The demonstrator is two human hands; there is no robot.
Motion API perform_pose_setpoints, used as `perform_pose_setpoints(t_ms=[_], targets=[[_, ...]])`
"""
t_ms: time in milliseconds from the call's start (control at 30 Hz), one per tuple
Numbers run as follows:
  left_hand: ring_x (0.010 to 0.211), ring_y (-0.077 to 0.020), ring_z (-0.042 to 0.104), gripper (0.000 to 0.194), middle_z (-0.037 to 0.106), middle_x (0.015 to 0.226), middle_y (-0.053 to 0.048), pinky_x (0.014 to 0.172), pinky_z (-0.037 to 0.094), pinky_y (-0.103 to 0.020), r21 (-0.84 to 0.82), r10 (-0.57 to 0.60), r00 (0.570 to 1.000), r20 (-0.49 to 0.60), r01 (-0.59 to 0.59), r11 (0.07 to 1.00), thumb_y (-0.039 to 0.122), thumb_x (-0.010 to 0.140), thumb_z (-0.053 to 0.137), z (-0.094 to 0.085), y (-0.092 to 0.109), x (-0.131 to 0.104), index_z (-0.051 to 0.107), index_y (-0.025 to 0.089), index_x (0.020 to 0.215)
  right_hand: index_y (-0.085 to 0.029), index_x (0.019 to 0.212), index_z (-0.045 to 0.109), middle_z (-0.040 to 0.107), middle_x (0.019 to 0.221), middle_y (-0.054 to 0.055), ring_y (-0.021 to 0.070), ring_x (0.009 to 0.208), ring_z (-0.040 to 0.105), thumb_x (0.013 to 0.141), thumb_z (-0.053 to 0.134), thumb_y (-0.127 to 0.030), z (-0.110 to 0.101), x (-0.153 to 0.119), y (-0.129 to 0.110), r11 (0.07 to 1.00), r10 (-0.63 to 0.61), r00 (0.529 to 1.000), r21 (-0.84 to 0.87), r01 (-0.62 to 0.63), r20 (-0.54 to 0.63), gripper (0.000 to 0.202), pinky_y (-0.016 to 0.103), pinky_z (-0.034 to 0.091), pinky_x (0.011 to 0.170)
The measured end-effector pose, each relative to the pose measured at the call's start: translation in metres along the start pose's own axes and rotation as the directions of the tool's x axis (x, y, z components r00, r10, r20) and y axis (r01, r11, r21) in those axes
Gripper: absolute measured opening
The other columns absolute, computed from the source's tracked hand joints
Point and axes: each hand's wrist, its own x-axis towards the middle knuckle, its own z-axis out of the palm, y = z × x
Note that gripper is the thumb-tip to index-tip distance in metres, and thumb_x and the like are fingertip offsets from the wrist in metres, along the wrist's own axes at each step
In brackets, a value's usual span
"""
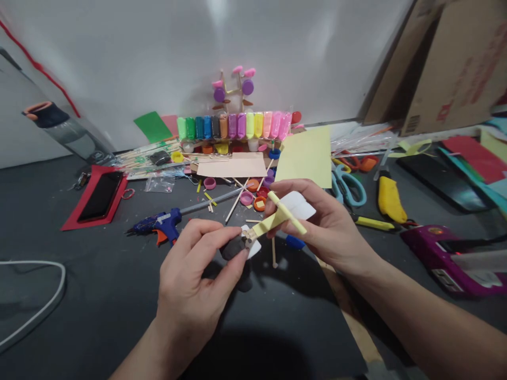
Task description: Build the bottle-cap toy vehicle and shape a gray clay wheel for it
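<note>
My left hand (pixel 194 277) is closed, its thumb and fingertips pinching the rounded black end (pixel 228 250) of a small handmade craft model. From that end run short pale stick ends and a yellow paper strip (pixel 263 227), topped by a rolled yellow crosspiece (pixel 291 215). White paper pieces (pixel 300 206) show on both ends of the model. My right hand (pixel 330 232) grips the yellow end, thumb below and fingers behind, partly hidden. Just under the model a thin wooden stick (pixel 274 253) hangs or lies; I cannot tell which. A blue piece (pixel 295 242) lies near my right hand.
A blue glue gun (pixel 168 224) lies left of the hands. Behind are coloured clay packs (pixel 233 126), small lids and a yellow sheet (pixel 304 158). At right are blue-handled scissors (pixel 352 190), a yellow cutter (pixel 374 222) and a purple device (pixel 447 264). A phone (pixel 101 195) and bottle stand left.
</note>
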Motion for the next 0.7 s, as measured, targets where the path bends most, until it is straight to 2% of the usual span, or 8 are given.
perform_pose_setpoints(t_ms=[133,200,300,367,433,500,633,700], targets=[[0.087,-0.0126,0.064,0.022,0.066,0.096,0.001,0.081,0.051,-0.022,-0.050,-0.037,0.999,0.021,0.038,0.998,0.010,0.085,0.074,-0.0004,0.0004,0.0003,0.070,0.020,0.105,-0.031,0.119,0.070,0.071,0.101,-0.001,0.0119,0.082,0.067,0.083,0.085,-0.030,-0.0005,0.0004,0.0004,1.000,0.000,1.000,-0.031,-0.001,-0.031,0.039,0.023,0.058,0.076],[0.091,-0.0154,0.063,0.029,0.066,0.101,-0.001,0.084,0.051,-0.025,-0.106,-0.079,0.996,0.051,0.084,0.991,0.015,0.083,0.077,-0.0018,0.0011,-0.0007,0.069,0.021,0.110,-0.031,0.118,0.071,0.071,0.099,-0.001,0.0129,0.082,0.066,0.082,0.085,-0.031,-0.0004,0.0001,0.0003,0.999,0.000,0.998,-0.038,-0.003,-0.056,0.039,0.024,0.057,0.076],[0.097,-0.0160,0.060,0.029,0.065,0.107,0.000,0.089,0.048,-0.026,-0.204,-0.157,0.985,0.073,0.169,0.964,0.015,0.089,0.070,-0.0039,0.0018,-0.0028,0.068,0.026,0.116,-0.032,0.117,0.071,0.071,0.097,0.000,0.0138,0.081,0.065,0.080,0.087,-0.031,0.0003,-0.0010,-0.0002,0.998,-0.010,0.997,-0.060,0.005,-0.072,0.040,0.024,0.056,0.073],[0.102,-0.0148,0.059,0.024,0.063,0.108,0.002,0.091,0.045,-0.024,-0.286,-0.237,0.967,0.094,0.254,0.924,0.013,0.094,0.064,-0.0042,0.0011,-0.0034,0.070,0.031,0.109,-0.032,0.117,0.071,0.071,0.098,0.000,0.0142,0.081,0.065,0.080,0.087,-0.032,0.0008,-0.0017,-0.0006,0.996,-0.028,0.997,-0.091,0.021,-0.074,0.040,0.024,0.055,0.071],[0.103,-0.0138,0.058,0.021,0.062,0.107,0.003,0.091,0.044,-0.021,-0.387,-0.338,0.927,0.162,0.375,0.842,0.014,0.095,0.063,-0.0037,-0.0007,-0.0030,0.072,0.033,0.099,-0.032,0.117,0.071,0.072,0.101,0.001,0.0150,0.083,0.066,0.081,0.086,-0.033,0.0008,-0.0023,-0.0008,0.991,-0.048,0.996,-0.125,0.038,-0.072,0.039,0.025,0.056,0.073],[0.102,-0.0132,0.057,0.020,0.060,0.106,0.003,0.090,0.044,-0.020,-0.500,-0.411,0.877,0.248,0.479,0.721,0.015,0.095,0.065,-0.0029,-0.0032,-0.0018,0.073,0.033,0.094,-0.032,0.117,0.071,0.072,0.106,0.001,0.0163,0.089,0.068,0.082,0.085,-0.033,0.0003,-0.0025,-0.0008,0.986,-0.067,0.996,-0.157,0.056,-0.064,0.037,0.026,0.056,0.077],[0.098,-0.0131,0.056,0.011,0.059,0.108,0.003,0.086,0.044,-0.018,-0.647,-0.450,0.796,0.405,0.597,0.474,0.026,0.096,0.068,-0.0030,-0.0069,0.0007,0.075,0.033,0.092,-0.032,0.119,0.071,0.071,0.115,0.002,0.0198,0.102,0.069,0.082,0.085,-0.030,-0.0009,-0.0027,-0.0002,0.973,-0.093,0.995,-0.216,0.081,-0.047,0.039,0.029,0.057,0.085],[0.095,-0.0129,0.056,0.011,0.059,0.108,0.002,0.084,0.044,-0.019,-0.667,-0.458,0.770,0.443,0.625,0.405,0.031,0.097,0.067,-0.0031,-0.0071,0.0012,0.075,0.031,0.090,-0.031,0.119,0.071,0.071,0.116,0.003,0.0211,0.104,0.069,0.082,0.085,-0.029,-0.0007,-0.0030,-0.0002,0.967,-0.099,0.994,-0.239,0.085,-0.048,0.040,0.031,0.057,0.086]])
